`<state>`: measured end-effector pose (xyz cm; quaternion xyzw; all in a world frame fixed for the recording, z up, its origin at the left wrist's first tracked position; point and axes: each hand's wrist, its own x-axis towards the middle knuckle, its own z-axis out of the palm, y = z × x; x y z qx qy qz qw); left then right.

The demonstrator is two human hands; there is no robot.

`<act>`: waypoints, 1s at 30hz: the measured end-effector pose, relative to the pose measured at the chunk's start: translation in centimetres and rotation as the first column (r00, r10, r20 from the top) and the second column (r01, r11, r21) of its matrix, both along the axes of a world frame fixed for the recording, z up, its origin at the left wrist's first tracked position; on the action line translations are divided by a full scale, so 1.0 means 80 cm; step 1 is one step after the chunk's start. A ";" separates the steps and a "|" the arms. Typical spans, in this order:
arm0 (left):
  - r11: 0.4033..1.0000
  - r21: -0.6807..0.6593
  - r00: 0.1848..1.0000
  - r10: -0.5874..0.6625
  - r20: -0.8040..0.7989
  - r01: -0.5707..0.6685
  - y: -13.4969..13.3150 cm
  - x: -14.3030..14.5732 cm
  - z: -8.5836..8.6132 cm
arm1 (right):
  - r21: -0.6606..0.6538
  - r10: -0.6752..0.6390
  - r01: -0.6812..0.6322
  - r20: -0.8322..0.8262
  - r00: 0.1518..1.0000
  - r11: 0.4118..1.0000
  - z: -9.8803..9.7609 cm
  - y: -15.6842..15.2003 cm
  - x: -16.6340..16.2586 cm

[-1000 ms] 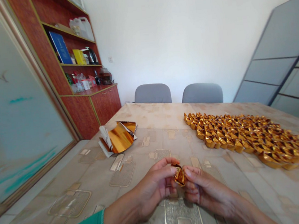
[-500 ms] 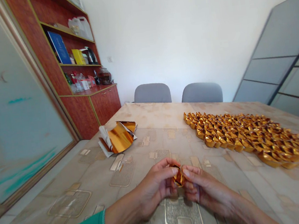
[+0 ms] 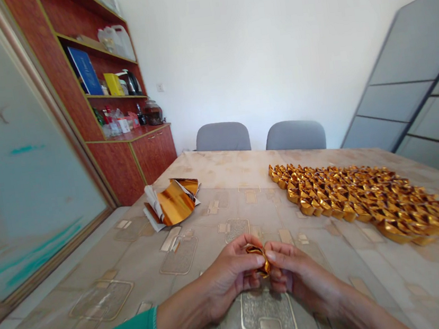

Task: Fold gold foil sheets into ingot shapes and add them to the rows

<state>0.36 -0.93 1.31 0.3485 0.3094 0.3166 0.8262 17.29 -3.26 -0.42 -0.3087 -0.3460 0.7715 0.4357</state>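
Between my two hands, just above the table, is a small gold foil paper ingot [image 3: 264, 267], partly hidden by the fingers. My left hand [image 3: 232, 269] grips its left side, with the thumb pressing over the near face. On the other side my right hand [image 3: 290, 265] pinches the ingot's right edge between thumb and fingers. Many finished gold ingots of the same kind [image 3: 338, 187] stand in packed rows to the right. A loose stack of gold foil paper sheets [image 3: 175, 202] with white backs lies curled at the left.
A patterned, clear-covered tablecloth [image 3: 136, 265] spreads over the table. Two grey chairs [image 3: 222, 137] stand at its far side. Behind to the left is a red-brown cabinet [image 3: 154, 151] with bottles, a kettle and folders. A frosted glass door [image 3: 22, 156] is at the far left.
My left thumb has moved right across the ingot's near face, and my right fingers have closed in against its edge. The ingot has turned slightly and shows less of its opening.
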 end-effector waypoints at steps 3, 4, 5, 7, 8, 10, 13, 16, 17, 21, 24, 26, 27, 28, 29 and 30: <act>0.999 -0.044 0.999 -0.019 0.036 0.021 0.002 -0.001 0.001 | -0.003 -0.002 0.002 -0.004 1.000 1.000 0.002 0.000 0.000; 0.997 -0.069 0.997 -0.026 0.073 0.031 0.003 -0.003 0.002 | -0.006 -0.010 0.009 -0.024 1.000 1.000 0.003 0.000 0.001; 0.995 -0.096 0.992 -0.026 0.119 0.038 0.004 -0.004 0.004 | -0.015 -0.020 0.020 -0.047 0.999 1.000 0.004 0.000 0.002; 0.989 -0.143 0.977 -0.012 0.213 0.044 0.005 -0.007 0.007 | -0.046 -0.045 0.041 -0.089 0.995 0.998 0.006 0.000 0.004; 0.987 -0.157 0.969 -0.004 0.247 0.044 0.006 -0.008 0.008 | -0.057 -0.057 0.051 -0.100 0.993 0.997 0.007 0.000 0.005; 0.985 -0.166 0.958 0.002 0.287 0.048 0.008 -0.010 0.008 | -0.059 -0.065 0.060 -0.100 0.993 0.996 0.009 -0.001 0.006; 0.984 -0.169 0.954 -0.007 0.300 0.060 0.008 -0.010 0.005 | -0.041 -0.052 0.049 -0.095 0.994 0.998 0.011 -0.001 0.007; 0.981 -0.182 0.954 -0.004 0.300 0.062 0.007 -0.008 0.000 | -0.028 -0.033 0.031 -0.096 0.995 0.999 0.010 -0.002 0.006; 0.980 -0.187 0.954 -0.004 0.300 0.063 0.007 -0.007 -0.001 | -0.024 -0.029 0.027 -0.090 0.996 0.999 0.009 -0.002 0.005; 0.980 -0.195 0.960 0.027 0.277 0.028 0.006 -0.006 -0.004 | -0.004 -0.088 0.088 -0.002 0.996 0.996 0.006 -0.002 0.004; 0.984 -0.176 0.969 0.069 0.238 -0.027 0.005 -0.004 -0.005 | 0.072 -0.133 0.127 0.075 0.988 0.989 0.007 -0.001 0.004; 0.990 -0.131 0.975 0.085 0.208 -0.058 0.004 -0.002 -0.006 | 0.118 -0.132 0.116 0.131 0.983 0.986 0.008 -0.002 0.004; 0.993 -0.100 0.977 0.086 0.193 -0.068 0.003 -0.001 -0.006 | 0.132 -0.138 0.117 0.159 0.978 0.984 0.008 -0.002 0.004; 0.995 -0.070 0.980 0.084 0.178 -0.072 0.002 0.001 -0.006 | 0.136 -0.148 0.124 0.184 0.972 0.983 0.008 -0.002 0.003; 0.996 -0.045 0.983 0.079 0.166 -0.073 0.001 0.002 -0.006 | 0.131 -0.156 0.131 0.206 0.966 0.983 0.008 -0.002 0.002; 0.997 -0.025 0.985 0.073 0.154 -0.070 0.000 0.003 -0.007 | 0.124 -0.167 0.142 0.225 0.960 0.982 0.008 -0.003 0.001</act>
